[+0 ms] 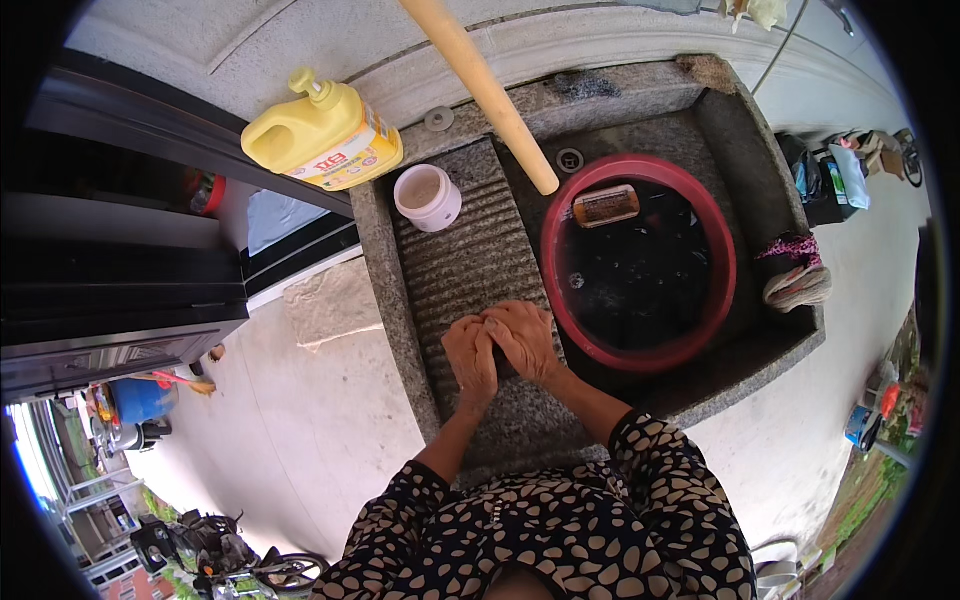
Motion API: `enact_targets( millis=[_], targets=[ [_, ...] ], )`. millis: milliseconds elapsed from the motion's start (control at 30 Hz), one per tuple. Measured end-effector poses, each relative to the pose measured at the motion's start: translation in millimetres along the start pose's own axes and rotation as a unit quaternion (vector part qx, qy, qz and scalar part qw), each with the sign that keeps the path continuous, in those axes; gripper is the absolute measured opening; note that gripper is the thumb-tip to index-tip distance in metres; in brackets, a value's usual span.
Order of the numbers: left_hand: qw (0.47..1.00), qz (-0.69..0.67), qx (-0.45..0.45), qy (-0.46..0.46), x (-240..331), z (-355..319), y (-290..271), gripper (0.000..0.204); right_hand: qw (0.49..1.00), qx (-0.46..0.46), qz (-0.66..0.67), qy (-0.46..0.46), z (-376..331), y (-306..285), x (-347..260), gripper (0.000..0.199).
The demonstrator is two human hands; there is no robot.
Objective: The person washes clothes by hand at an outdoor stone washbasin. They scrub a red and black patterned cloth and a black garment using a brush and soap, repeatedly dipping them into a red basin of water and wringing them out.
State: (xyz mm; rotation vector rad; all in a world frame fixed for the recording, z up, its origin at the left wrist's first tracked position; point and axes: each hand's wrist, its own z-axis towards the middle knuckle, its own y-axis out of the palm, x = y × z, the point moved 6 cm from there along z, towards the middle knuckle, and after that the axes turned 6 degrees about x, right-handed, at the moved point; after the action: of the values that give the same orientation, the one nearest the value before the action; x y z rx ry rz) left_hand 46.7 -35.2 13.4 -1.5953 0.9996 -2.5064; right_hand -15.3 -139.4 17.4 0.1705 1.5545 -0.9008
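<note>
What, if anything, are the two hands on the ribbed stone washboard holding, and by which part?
It cannot be told. The left hand and right hand press together, fingers curled, on the washboard; anything between them is hidden.

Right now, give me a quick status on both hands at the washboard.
Left hand and right hand pressed together on the ribbed stone washboard, whatever they hold is hidden. Red basin of dark water to the right. White cup and wooden pole farther up.

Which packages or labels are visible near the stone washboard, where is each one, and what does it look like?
Yellow detergent jug: lies tilted at the washboard's upper left corner, with a handle, pump top and white-and-red label.
White jar: stands open at the top of the ribbed washboard, round and short.
Brown bar: flat and rectangular, at the upper edge inside the red basin.
</note>
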Motion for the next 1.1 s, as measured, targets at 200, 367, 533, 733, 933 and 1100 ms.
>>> enact_targets(
  millis=[200, 367, 533, 733, 933, 1100],
  targets=[
    [0.983, 0.164, -0.053, 0.068, -6.4, 8.1, 6.3, 0.023, 0.985, 0.057, -0.129, -0.100, 9.6, 17.3, -1.7, 0.022],
    [0.925, 0.367, 0.081, 0.066, -9.5, 59.6, 26.6, 0.027, 0.946, 0.144, -0.283, -0.061, 74.3, 13.4, 14.0, 0.033],
    [0.983, -0.123, -0.039, -0.127, -11.3, -5.9, -2.6, 0.026, 0.992, 0.044, -0.105, -0.051, -13.2, 4.5, -16.7, 0.040],
    [0.995, 0.066, 0.008, 0.070, 19.7, -25.0, -11.1, 0.017, 0.989, 0.040, -0.116, -0.082, -43.6, 3.5, -16.5, 0.020],
    [0.992, 0.075, -0.034, 0.101, 0.4, 5.2, 4.3, 0.027, 0.980, 0.060, -0.173, -0.074, -18.9, 13.9, -6.6, 0.020],
    [0.989, 0.137, -0.030, -0.037, -31.5, 19.6, -3.1, 0.039, 0.978, -0.057, -0.176, 0.093, 5.0, 41.8, 0.4, 0.026]
  ],
)
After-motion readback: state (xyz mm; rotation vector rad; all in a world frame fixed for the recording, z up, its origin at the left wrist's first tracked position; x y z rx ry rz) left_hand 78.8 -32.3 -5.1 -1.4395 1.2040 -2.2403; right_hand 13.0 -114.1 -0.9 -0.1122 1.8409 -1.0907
